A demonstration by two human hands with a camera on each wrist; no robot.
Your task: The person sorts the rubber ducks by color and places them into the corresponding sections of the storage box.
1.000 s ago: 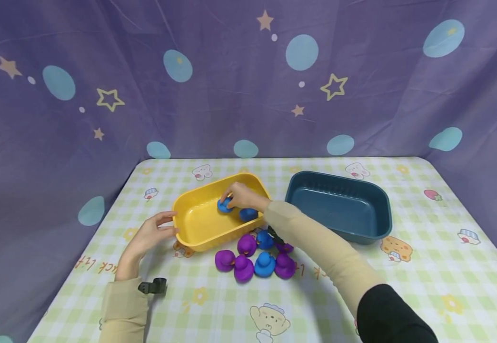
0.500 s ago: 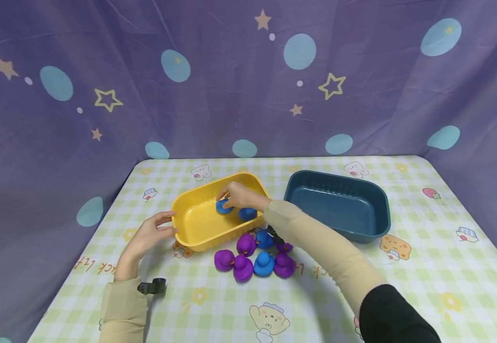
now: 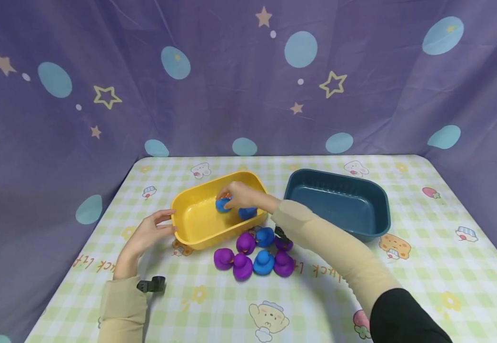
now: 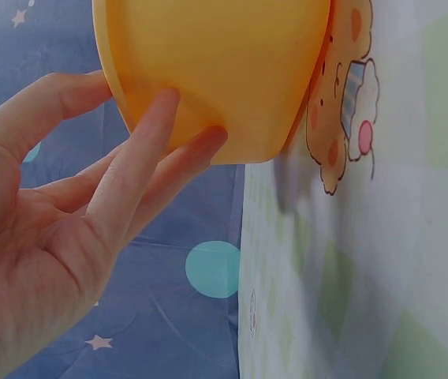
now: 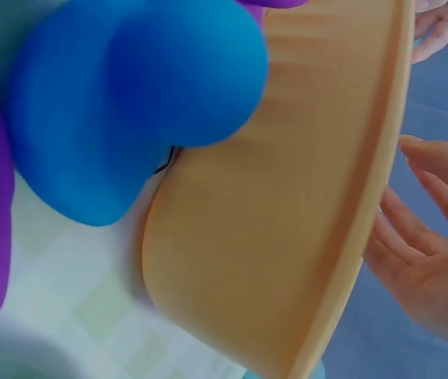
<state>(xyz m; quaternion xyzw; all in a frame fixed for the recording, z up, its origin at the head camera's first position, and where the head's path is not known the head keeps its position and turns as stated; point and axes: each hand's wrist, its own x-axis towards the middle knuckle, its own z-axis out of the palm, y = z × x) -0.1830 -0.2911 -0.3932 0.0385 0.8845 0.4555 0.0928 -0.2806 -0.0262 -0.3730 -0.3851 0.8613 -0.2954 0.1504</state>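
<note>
A yellow plastic bin point(image 3: 199, 214) stands on the table's left half. My left hand point(image 3: 145, 234) is at its left end; in the left wrist view, nearly straight fingers point(image 4: 141, 150) touch the outer wall and rim. Inside the bin, my right hand point(image 3: 241, 194) pinches a blue rubber duck point(image 3: 221, 206) low against the floor. A second blue duck point(image 3: 247, 213) lies under that wrist. Outside the bin's near side sit several purple ducks point(image 3: 242, 267) and two blue ducks point(image 3: 263, 263). In the right wrist view, the bin's wall hides the pinched duck.
A dark teal bin point(image 3: 338, 205) stands to the right, with my right forearm point(image 3: 330, 243) crossing just in front of it. A green-checked cloth point(image 3: 205, 309) covers the table. A purple curtain point(image 3: 214, 109) hangs behind.
My right fingers have shifted slightly left over the blue duck, which stays in nearly the same spot. The right forearm has moved a little. My left hand keeps its place on the yellow bin.
</note>
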